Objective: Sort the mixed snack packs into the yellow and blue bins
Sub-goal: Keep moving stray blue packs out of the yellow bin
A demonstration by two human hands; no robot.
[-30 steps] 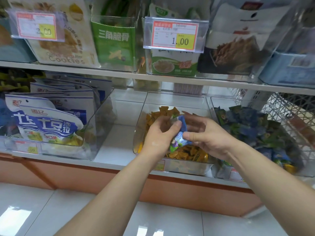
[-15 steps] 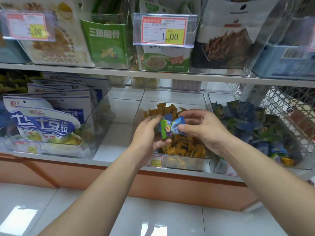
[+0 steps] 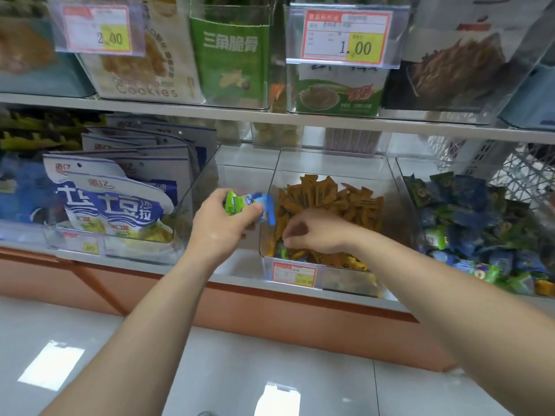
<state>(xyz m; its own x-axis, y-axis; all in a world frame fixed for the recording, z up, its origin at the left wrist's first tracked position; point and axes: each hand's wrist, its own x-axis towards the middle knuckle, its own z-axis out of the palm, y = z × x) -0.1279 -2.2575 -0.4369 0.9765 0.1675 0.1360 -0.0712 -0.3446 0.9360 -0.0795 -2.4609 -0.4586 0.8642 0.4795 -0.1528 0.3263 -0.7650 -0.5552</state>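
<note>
**Q:** Head view: status of the left hand (image 3: 222,228) grip?
**A:** Closed round small green-and-blue snack packs (image 3: 250,205), held at 9 o'clock of the clear plastic bin of orange-yellow packs (image 3: 330,163).
**Q:** And the right hand (image 3: 315,234)?
**A:** Inside that bin, fingers curled down among its packs. Whether this grip holds anything cannot be told.

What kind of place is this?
Probably a shop's snack aisle: yellow-and-red price tags clipped along the shelf, clear bins of loose snack packs like those the left hand holds, and bagged cookies displayed above.
</note>
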